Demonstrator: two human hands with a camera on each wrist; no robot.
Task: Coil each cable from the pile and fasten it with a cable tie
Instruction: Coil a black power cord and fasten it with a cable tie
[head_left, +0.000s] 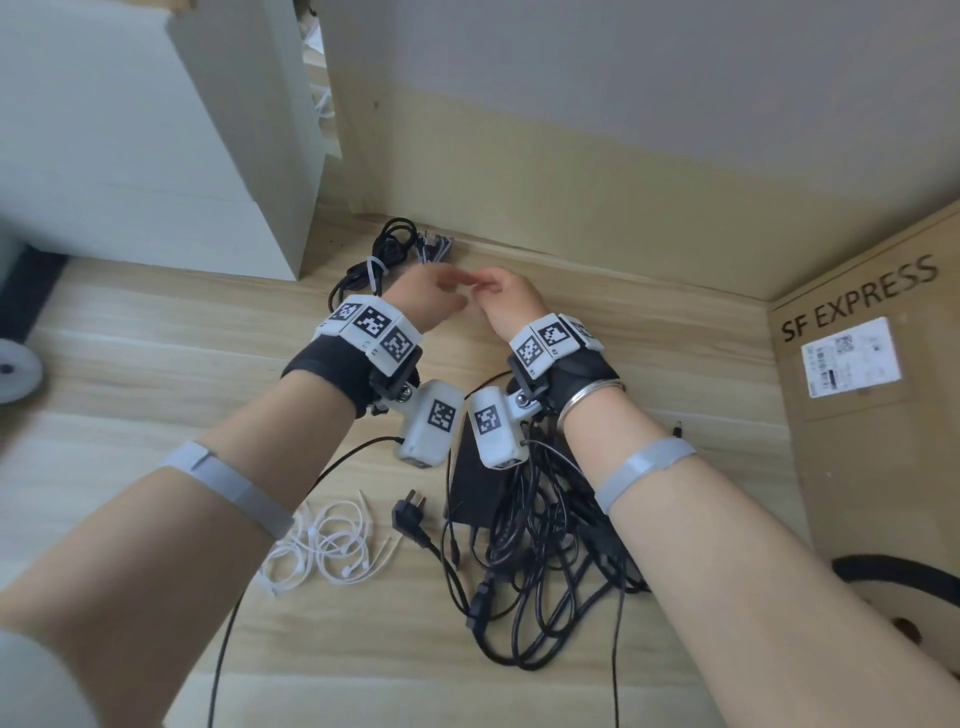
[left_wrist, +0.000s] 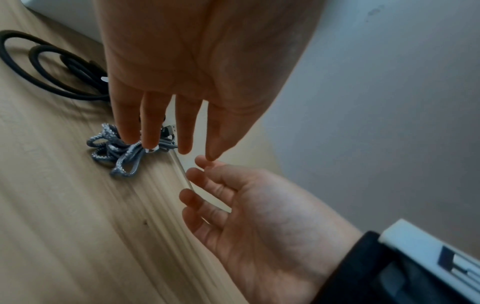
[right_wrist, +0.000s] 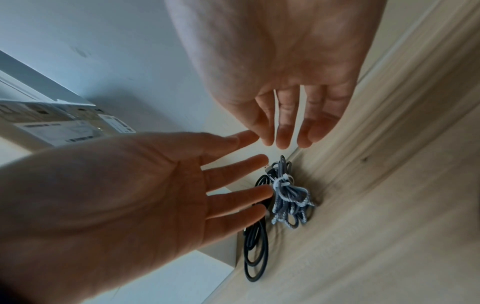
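Both my hands hover side by side near the back wall, palms down, fingers loose, holding nothing. My left hand (head_left: 441, 291) (left_wrist: 187, 127) is just above a grey braided cable bundle (head_left: 436, 248) (left_wrist: 116, 152) (right_wrist: 288, 197), which is bound with a white tie. My right hand (head_left: 498, 291) (right_wrist: 285, 123) hangs next to it, their fingertips nearly touching. A coiled black cable (head_left: 374, 265) (left_wrist: 39, 67) (right_wrist: 257, 246), also tied, lies left of the grey bundle. The tangled pile of black cables (head_left: 545, 519) lies under my forearms, with loose white cable ties (head_left: 322, 545) to its left.
A black power adapter (head_left: 472, 478) and a plug (head_left: 410, 514) lie beside the pile on the wooden floor (head_left: 156, 364). A white cabinet (head_left: 156, 130) stands at the back left. A cardboard box (head_left: 857, 415) stands on the right.
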